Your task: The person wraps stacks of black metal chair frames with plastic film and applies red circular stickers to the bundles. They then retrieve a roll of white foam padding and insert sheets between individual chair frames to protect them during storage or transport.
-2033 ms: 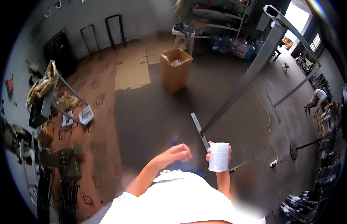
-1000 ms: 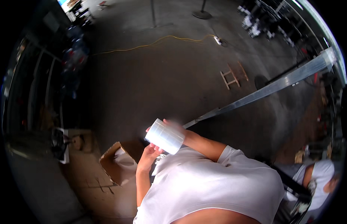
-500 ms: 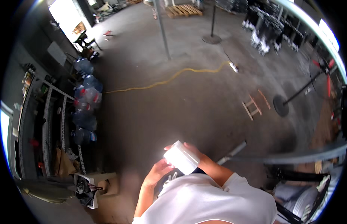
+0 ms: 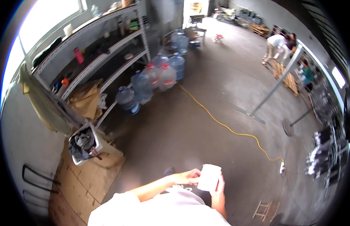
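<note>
A smooth white drum-shaped object [image 4: 209, 177] is held in front of my body at waist height; its exact kind does not show. My right hand [image 4: 219, 187] is wrapped round its right side, the fingers partly hidden behind it. My left hand [image 4: 190, 177] comes in from the left with bent fingers closed against the object's left edge. Below my forearms is my white shirt [image 4: 160, 211], and one shoe [image 4: 169, 171] shows on the floor just beyond my left forearm.
At left stand a metal shelf rack [image 4: 124, 64], large water bottles [image 4: 143, 88] and a white bin [image 4: 82, 150] on flattened cardboard [image 4: 92, 177]. A yellow cable [image 4: 220, 122] crosses the floor near a metal post [image 4: 274, 84]. People [image 4: 276, 42] bend near wooden pallets [image 4: 286, 77].
My view has swung to the left, bringing the shelves and bottles nearer the middle and people into sight. The white object stays in my hands, now held more upright.
</note>
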Motion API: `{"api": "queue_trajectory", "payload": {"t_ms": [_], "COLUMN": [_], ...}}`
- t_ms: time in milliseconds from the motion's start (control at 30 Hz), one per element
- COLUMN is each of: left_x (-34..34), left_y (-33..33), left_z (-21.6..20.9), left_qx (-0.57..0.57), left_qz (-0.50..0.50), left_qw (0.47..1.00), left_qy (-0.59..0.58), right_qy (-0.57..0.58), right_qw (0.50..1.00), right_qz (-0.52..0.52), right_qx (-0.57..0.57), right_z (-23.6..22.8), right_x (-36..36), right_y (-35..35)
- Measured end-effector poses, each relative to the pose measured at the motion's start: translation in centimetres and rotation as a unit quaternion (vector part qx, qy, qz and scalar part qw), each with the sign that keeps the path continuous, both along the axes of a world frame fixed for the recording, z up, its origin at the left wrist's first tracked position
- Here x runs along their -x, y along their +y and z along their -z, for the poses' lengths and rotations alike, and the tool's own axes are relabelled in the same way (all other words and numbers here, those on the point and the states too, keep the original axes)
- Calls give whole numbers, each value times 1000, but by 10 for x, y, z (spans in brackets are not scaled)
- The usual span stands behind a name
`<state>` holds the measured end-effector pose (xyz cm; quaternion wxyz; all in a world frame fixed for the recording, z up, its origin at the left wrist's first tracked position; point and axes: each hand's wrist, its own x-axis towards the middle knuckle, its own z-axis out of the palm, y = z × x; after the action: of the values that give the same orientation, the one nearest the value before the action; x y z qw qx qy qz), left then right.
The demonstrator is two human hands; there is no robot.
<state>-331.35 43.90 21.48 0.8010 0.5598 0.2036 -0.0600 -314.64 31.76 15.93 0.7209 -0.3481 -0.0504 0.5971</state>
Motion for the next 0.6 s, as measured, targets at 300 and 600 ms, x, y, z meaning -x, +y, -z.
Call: {"api": "queue_trajectory", "payload": {"t_ms": [300, 600], "left_x": [18, 12], "left_y": [208, 383], "left_z": [-12, 29], "left_qx": [-8, -22], "left_qz": [-205, -398], "left_qw": [978, 916], "left_qy": [-29, -46], "right_qy": [-112, -130], "right_qw": [982, 933], "right_qz": [-144, -325], "right_qx": [-43, -84], "right_z": [-59, -35], "right_x": [26, 6], "right_y": [246, 461]}}
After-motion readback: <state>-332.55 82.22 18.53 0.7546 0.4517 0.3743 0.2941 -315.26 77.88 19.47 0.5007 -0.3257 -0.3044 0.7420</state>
